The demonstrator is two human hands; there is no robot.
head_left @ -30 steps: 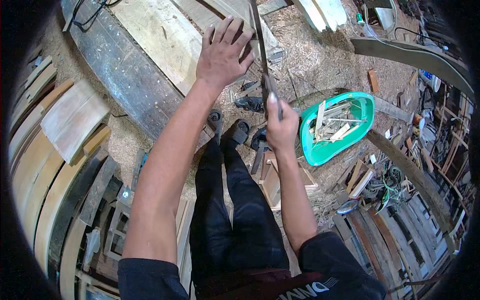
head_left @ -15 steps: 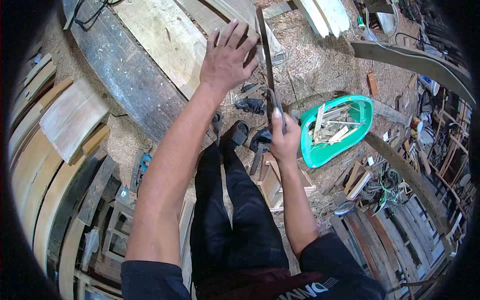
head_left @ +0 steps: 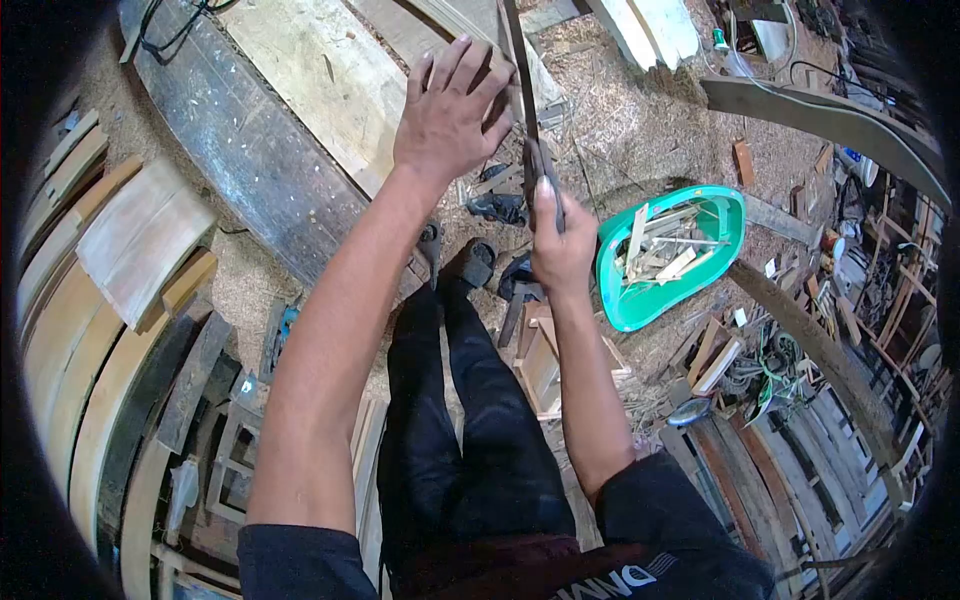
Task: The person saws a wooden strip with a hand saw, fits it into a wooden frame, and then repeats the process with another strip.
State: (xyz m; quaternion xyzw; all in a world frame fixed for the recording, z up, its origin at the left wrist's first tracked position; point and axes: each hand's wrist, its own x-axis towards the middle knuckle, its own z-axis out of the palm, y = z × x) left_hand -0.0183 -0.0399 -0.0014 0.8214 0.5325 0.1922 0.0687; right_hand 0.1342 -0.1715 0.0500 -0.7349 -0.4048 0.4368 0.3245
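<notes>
My left hand [head_left: 448, 112] lies flat with fingers spread on the near end of a pale wooden plank [head_left: 330, 80] that rests on a dark beam [head_left: 250, 150]. My right hand [head_left: 560, 245] grips the handle of a hand saw [head_left: 522, 85], thumb along the top. The saw's dark blade runs up and away, right beside my left hand's fingertips at the plank's edge. My legs in black trousers and sandalled feet are below.
A green plastic tub [head_left: 668, 255] of wood offcuts sits right of my right hand. A small wooden stool [head_left: 545, 360] stands under my right forearm. Curved boards [head_left: 110, 300] are stacked at left, planks and clutter at right. Sawdust covers the floor.
The saw has slid back toward me and then forward again along the plank's edge, my right hand moving with it. My left hand stays pressed on the plank.
</notes>
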